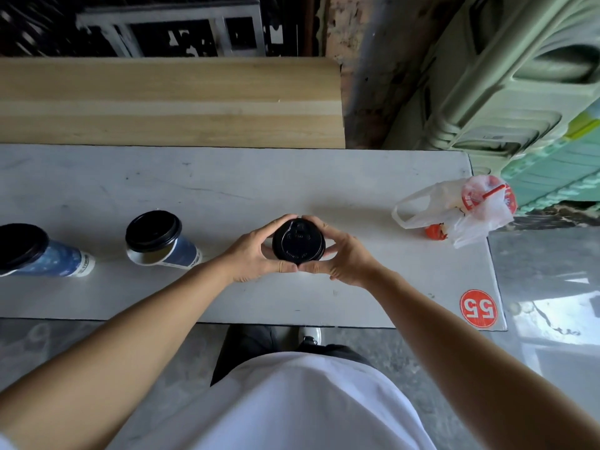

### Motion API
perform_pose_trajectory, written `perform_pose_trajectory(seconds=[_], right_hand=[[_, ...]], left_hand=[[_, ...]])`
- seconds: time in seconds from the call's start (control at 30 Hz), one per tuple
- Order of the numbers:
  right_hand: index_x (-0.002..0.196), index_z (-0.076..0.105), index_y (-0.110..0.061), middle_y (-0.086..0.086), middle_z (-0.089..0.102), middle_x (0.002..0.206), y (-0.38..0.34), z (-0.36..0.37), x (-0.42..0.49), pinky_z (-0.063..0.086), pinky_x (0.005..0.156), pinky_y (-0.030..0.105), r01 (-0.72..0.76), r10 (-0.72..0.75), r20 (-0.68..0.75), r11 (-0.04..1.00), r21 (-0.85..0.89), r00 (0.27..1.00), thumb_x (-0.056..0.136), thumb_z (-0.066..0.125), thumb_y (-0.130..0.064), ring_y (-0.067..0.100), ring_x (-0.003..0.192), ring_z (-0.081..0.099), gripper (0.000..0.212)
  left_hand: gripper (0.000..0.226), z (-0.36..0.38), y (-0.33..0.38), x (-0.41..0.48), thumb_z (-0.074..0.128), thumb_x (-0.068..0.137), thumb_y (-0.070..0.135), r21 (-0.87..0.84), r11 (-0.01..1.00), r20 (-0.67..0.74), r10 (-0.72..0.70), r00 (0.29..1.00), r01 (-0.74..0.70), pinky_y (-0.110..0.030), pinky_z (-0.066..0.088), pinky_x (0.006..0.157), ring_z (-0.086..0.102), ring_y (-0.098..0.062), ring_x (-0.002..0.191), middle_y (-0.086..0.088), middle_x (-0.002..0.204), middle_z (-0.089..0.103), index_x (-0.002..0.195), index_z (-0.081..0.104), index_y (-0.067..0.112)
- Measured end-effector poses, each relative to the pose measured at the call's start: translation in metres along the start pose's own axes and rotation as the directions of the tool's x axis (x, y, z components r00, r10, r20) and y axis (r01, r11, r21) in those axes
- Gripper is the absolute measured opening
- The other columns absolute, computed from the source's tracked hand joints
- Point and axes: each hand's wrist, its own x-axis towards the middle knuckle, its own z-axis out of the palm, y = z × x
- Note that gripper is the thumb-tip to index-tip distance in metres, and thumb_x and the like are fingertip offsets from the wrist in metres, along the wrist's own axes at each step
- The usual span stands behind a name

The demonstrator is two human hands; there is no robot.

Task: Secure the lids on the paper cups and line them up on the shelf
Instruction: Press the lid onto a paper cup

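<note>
A paper cup with a black lid (298, 241) stands mid-table, seen from straight above so only the lid shows. My left hand (256, 251) and my right hand (341, 254) wrap around its rim from both sides, thumbs meeting at the near edge. To the left stands a blue and white paper cup (181, 251) whose black lid (152, 231) sits tilted and loose, leaving the white rim showing. At the far left edge is another blue cup (58, 258) with a black lid (21, 245) seated on it.
The white table (227, 186) carries a plastic bag (454, 212) holding a red and white drink cup at the right, and a red "55" sticker (478, 308) near the front right corner. A wooden shelf (168, 102) runs behind the table.
</note>
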Motion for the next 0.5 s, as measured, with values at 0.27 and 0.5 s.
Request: perform_pose_trajectory(seconds=[0.27,0.5], right_hand=[[0.142,0.008,-0.071,-0.018,0.053,0.144,-0.016,-0.002,-0.007,0.051,0.105,0.043,-0.063,0.066,0.084,0.997,-0.031,0.994,0.060,0.090,-0.042,0.028,0.121,0.063,0.120],[0.157,0.026,-0.030,0.003,0.060,0.138,-0.039,-0.007,-0.009,0.050,0.103,0.043,-0.095,0.104,-0.024,0.964,0.248,0.994,0.070,0.090,-0.012,0.025,0.121,0.063,0.109]], left_hand=[[0.073,0.011,0.014,-0.004,0.087,0.074,0.027,-0.363,0.932,-0.125,-0.050,0.991,0.002,-0.028,0.053,0.100,0.055,-0.010,0.132,0.010,0.136,0.062,0.136,0.052,0.043],[0.055,0.010,0.035,-0.011,0.077,0.077,0.056,-0.803,0.587,-0.049,-0.229,0.972,0.098,-0.055,0.059,0.084,0.067,-0.035,0.109,-0.006,0.129,0.063,0.125,0.065,0.032]])
